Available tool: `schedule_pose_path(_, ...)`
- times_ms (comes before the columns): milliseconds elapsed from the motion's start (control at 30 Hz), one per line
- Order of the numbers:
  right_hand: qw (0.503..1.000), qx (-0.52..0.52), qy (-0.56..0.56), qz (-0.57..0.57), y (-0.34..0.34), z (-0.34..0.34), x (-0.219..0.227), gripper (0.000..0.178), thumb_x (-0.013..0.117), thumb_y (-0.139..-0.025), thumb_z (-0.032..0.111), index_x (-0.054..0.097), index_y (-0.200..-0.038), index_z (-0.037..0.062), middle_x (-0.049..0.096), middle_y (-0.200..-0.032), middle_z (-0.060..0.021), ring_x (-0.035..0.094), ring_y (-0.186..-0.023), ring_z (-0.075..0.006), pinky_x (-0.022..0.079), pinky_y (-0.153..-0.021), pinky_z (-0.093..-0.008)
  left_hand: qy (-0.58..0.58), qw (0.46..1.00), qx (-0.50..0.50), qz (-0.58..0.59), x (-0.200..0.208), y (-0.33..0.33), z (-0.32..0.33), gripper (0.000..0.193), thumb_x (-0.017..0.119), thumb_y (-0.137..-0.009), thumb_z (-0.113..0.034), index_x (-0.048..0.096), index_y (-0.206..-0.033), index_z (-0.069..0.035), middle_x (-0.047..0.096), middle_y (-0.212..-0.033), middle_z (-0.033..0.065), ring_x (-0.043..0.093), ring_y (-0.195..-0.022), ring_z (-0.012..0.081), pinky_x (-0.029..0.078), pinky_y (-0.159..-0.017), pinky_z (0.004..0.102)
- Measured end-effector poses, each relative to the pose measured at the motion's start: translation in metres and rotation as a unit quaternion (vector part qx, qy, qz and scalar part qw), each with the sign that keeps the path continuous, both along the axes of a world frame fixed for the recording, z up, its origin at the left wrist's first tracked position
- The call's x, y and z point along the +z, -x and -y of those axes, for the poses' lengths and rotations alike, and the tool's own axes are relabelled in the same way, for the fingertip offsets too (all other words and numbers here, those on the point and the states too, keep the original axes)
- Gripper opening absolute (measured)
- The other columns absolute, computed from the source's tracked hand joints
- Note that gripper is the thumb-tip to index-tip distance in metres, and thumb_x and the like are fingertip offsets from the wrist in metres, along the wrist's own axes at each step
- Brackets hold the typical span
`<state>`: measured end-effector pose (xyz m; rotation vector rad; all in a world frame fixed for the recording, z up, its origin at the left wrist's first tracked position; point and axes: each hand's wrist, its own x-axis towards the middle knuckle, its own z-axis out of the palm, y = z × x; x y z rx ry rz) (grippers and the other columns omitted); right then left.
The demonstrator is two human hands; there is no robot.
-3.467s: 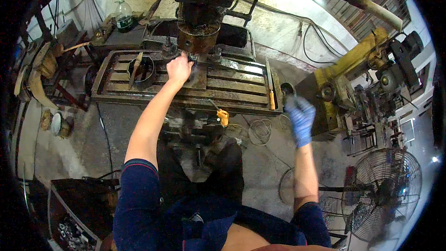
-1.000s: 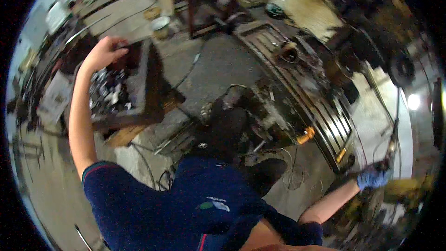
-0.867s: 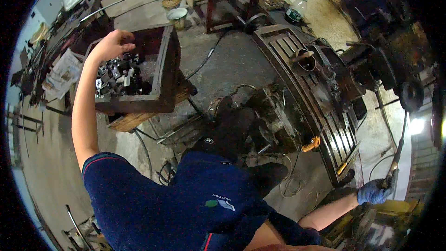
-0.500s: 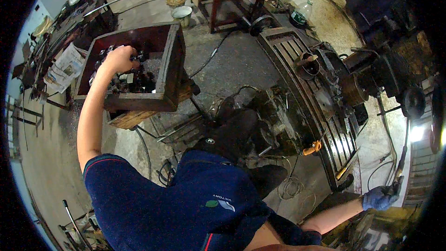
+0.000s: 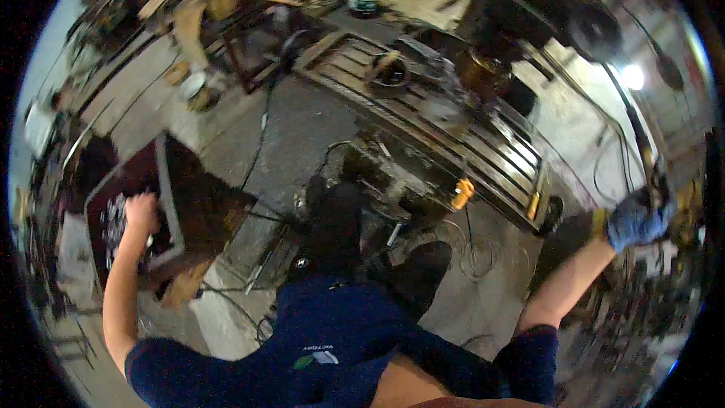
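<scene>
My bare left hand (image 5: 141, 215) reaches down into a dark wooden box (image 5: 168, 196) at the left. Its fingers look curled in among small metal parts (image 5: 115, 215), but blur hides what they hold. Out to the right, my right hand (image 5: 638, 223) wears a blue-grey glove. It is closed round the lower end of a long dark lever (image 5: 639, 132) that comes down from the machine (image 5: 491, 68).
A slatted metal table (image 5: 423, 132) runs diagonally before me, bearing a round container (image 5: 387, 72). An orange-handled tool (image 5: 463, 193) is at its near edge. Cables (image 5: 264, 125) trail over the floor. A white bucket (image 5: 194, 87) and a clear bottle (image 5: 364, 4) stand farther back.
My view has swung to the right, so the box appears lower and farther left. My left hand stays inside the box, and the gloved right hand remains on the lever.
</scene>
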<state>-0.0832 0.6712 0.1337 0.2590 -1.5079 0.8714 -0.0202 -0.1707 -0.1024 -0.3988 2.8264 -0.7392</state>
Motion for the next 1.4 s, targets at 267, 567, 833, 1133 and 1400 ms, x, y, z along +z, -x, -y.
schedule_pose_path(267, 0.962, -0.235, -0.123, -0.073, 0.005, 0.062, 0.017, 0.029, 0.043, -0.087, 0.017, 0.059, -0.094, -0.0068, 0.06, -0.1, -0.0189, 0.06, -0.088, -0.0289, 0.045, -0.085, -0.0331, -0.056, 0.994, 0.09, 0.041, 0.011, 0.009, -0.01, 0.027, 0.069, -0.062, -0.023, 0.06, -0.086, -0.013, 0.062, -0.09, 0.0098, 0.06, -0.089, 0.0269, 0.047, -0.073, 0.0382)
schedule_pose_path(567, 0.999, -0.025, 0.04, -0.005, -0.014, 0.046, -0.09, 0.039, 0.044, -0.088, 0.023, 0.051, -0.112, -0.0071, 0.056, -0.106, -0.0182, 0.056, -0.096, -0.0269, 0.043, -0.088, -0.038, -0.029, 0.998, 0.037, 0.037, 0.008, 0.017, -0.014, 0.025, 0.066, -0.064, -0.026, 0.061, -0.085, -0.012, 0.063, -0.083, 0.0084, 0.062, -0.083, 0.027, 0.049, -0.068, 0.0396)
schedule_pose_path(833, 0.878, 0.096, 0.293, 0.366, -0.038, 0.057, -0.274, 0.027, 0.062, -0.079, 0.02, 0.063, -0.097, 0.0001, 0.061, -0.084, -0.0014, 0.053, -0.075, -0.01, 0.044, -0.07, -0.026, -0.003, 0.999, -0.009, 0.032, -0.014, 0.007, 0.03, 0.028, 0.067, -0.062, -0.024, 0.062, -0.087, -0.013, 0.062, -0.091, 0.0113, 0.061, -0.084, 0.0284, 0.049, -0.071, 0.0401)
schedule_pose_path(1133, 0.751, 0.223, 0.361, 0.506, 0.021, 0.072, -0.43, 0.037, 0.065, -0.077, 0.011, 0.055, -0.11, -0.0002, 0.061, -0.099, -0.0042, 0.055, -0.089, -0.0126, 0.043, -0.08, -0.0243, -0.059, 0.986, 0.069, 0.137, 0.027, 0.029, -0.028, 0.036, 0.066, -0.063, -0.026, 0.06, -0.093, -0.006, 0.06, -0.089, 0.0132, 0.06, -0.084, 0.0319, 0.049, -0.07, 0.0419)
schedule_pose_path(1400, 0.77, 0.109, 0.301, 0.551, 0.046, 0.122, -0.394, 0.025, 0.071, -0.073, 0.023, 0.062, -0.089, 0.0056, 0.054, -0.069, 0.004, 0.044, -0.061, -0.0078, 0.04, -0.056, -0.0248, -0.468, 0.834, -0.007, -0.294, 0.098, 0.068, 0.023, 0.021, 0.053, -0.078, -0.014, 0.056, -0.091, 0.002, 0.056, -0.075, 0.0071, 0.048, -0.066, 0.0154, 0.042, -0.06, 0.0298)
